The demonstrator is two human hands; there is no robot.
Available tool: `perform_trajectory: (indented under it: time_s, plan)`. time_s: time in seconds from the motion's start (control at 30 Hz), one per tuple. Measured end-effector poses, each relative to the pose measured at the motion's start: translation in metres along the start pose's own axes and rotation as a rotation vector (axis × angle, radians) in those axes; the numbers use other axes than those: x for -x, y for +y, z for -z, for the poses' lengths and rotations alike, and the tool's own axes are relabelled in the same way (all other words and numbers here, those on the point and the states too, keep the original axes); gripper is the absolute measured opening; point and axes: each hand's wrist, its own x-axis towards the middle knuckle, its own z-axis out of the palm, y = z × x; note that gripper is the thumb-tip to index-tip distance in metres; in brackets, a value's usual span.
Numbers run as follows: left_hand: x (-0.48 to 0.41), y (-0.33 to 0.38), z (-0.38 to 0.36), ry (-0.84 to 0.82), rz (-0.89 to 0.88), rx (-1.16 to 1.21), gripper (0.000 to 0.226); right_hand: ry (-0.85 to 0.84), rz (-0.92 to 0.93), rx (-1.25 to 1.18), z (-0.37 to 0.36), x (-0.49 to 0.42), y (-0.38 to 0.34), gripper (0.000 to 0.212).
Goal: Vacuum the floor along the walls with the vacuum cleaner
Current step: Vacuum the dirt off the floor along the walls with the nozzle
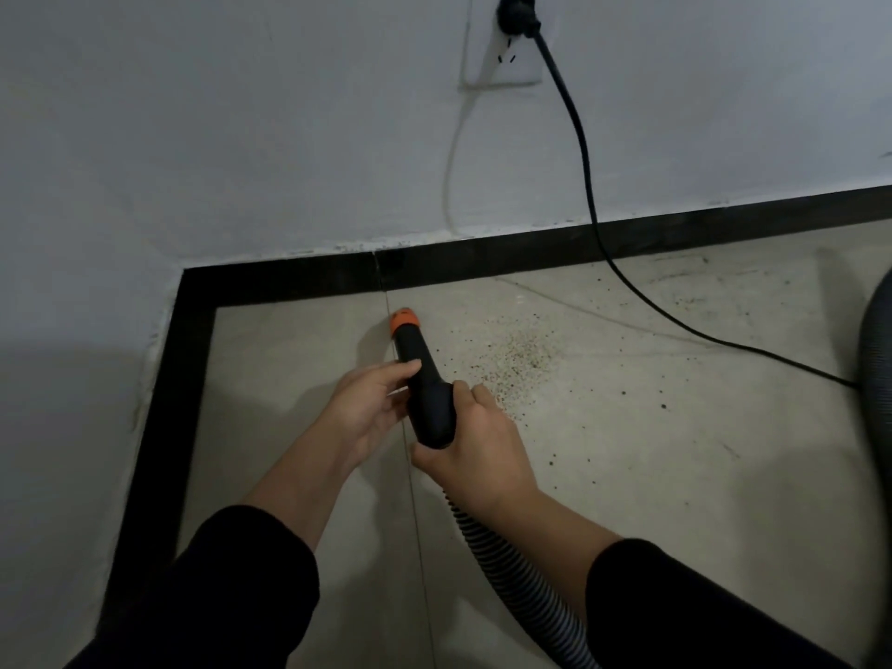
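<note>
A pale tiled floor (pixel 627 451) meets a grey-white wall (pixel 241 113) at a corner, edged with black skirting (pixel 482 265).

The nozzle (pixel 422 379), black with an orange tip, points at the back skirting. Its tip is low over the floor and just short of the skirting; I cannot tell whether it touches the tiles. The left hand (pixel 369 405) holds the nozzle's middle from the left, its fingers (pixel 405 366) curled round it. The right hand (pixel 478 439) grips the rear end where the ribbed hose (pixel 511 557) joins, and its fingers (pixel 482 395) are wrapped tight.

The grit (pixel 516 354) lies just right of the tip. To do this step well, I would keep the tip low and flat to the tiles and draw it rightward along the skirting in slow, overlapping passes. The left hand should steer and the right should feed the hose. The cord (pixel 579 152) crosses the floor beyond the grit and is best kept clear of the mouth.

Counted:
- One nozzle and one hose, held by two hands.
- One dense patch of grit, with loose specks farther right.
- One black cord, running from one plug (pixel 519 12) in one socket (pixel 502 60).
- One white cable (pixel 451 161) hanging below the socket.
- One grey tube (pixel 878 359) at the right edge, possibly the same hose.
</note>
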Motion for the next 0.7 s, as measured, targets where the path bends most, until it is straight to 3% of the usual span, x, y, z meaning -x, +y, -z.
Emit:
perform_trajectory:
  time_s: [0.27,0.7]
  plan:
    - [0.024,-0.006,0.008,0.006,0.055,-0.069,0.026,-0.01,-0.01,0.002,-0.002,0.028,-0.002,0.043]
    - [0.064,-0.022,-0.009,0.019,0.104,-0.114,0.014,-0.059,-0.085,0.016,0.015,0.069,0.002,0.041]
